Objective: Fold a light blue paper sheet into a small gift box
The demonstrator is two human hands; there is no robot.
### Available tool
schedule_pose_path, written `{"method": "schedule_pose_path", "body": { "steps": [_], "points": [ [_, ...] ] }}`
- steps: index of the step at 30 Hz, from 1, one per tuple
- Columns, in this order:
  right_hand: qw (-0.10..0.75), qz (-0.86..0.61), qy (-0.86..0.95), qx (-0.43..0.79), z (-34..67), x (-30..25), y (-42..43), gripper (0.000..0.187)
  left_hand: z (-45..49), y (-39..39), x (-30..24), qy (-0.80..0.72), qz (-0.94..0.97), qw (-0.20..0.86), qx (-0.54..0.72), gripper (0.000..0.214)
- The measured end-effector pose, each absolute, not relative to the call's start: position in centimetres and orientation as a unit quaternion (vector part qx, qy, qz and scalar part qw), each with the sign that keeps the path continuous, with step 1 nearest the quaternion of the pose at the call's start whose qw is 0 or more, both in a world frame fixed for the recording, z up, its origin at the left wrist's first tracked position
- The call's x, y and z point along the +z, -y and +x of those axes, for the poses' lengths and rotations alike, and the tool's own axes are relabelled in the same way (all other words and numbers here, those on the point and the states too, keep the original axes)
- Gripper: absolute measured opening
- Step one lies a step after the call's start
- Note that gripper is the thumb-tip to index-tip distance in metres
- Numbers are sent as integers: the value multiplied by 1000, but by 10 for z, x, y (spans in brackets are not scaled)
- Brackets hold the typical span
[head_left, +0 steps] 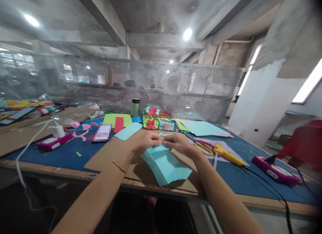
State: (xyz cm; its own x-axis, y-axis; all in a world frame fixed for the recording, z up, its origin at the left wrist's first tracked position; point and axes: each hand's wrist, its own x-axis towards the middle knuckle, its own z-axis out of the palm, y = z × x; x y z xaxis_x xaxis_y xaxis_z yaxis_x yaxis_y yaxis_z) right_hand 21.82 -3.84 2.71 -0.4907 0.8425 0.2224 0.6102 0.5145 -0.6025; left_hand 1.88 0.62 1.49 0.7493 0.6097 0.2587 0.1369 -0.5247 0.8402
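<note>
A folded light-blue paper box (166,165) tilts over the brown cardboard sheet at the table's front edge. Its far edge is pinched between the fingertips of my left hand (147,142) and my right hand (179,144), which almost meet. Both hands are closed on the paper, thumbs and forefingers together. Just beyond the fingers lie small light-blue paper strips (166,135). The finished-looking little paper boxes with red bows (151,124) stand farther back. Close to my right hand are the scissors (205,148) with yellow and red handles.
A yellow glue gun (227,154) with a black cord lies on purple paper at right. Purple power strips (275,170) sit on both sides. A phone (102,132), coloured paper sheets (206,128), a green bottle (135,108) and a perforated metal screen (156,83) are around.
</note>
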Motion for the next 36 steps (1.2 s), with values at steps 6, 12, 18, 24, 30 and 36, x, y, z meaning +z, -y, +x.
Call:
{"method": "schedule_pose_path", "body": {
  "steps": [6,12,18,24,30,36],
  "points": [
    [241,-468,827,195,215,31,42,30,19,-15,6,-205,828,456,255,34],
    [235,-463,828,210,216,28,39,26,19,-18,4,-224,842,426,245,31],
    [237,-449,830,229,218,24,34,32,19,-10,10,-230,830,451,236,29],
    [246,-431,830,255,218,18,33,36,19,-8,9,-229,819,475,226,26],
    [243,-453,826,229,215,27,39,35,19,-14,3,-216,815,485,233,29],
    [261,-485,807,212,213,31,42,45,15,-8,8,-221,801,506,233,31]
  ]
}}
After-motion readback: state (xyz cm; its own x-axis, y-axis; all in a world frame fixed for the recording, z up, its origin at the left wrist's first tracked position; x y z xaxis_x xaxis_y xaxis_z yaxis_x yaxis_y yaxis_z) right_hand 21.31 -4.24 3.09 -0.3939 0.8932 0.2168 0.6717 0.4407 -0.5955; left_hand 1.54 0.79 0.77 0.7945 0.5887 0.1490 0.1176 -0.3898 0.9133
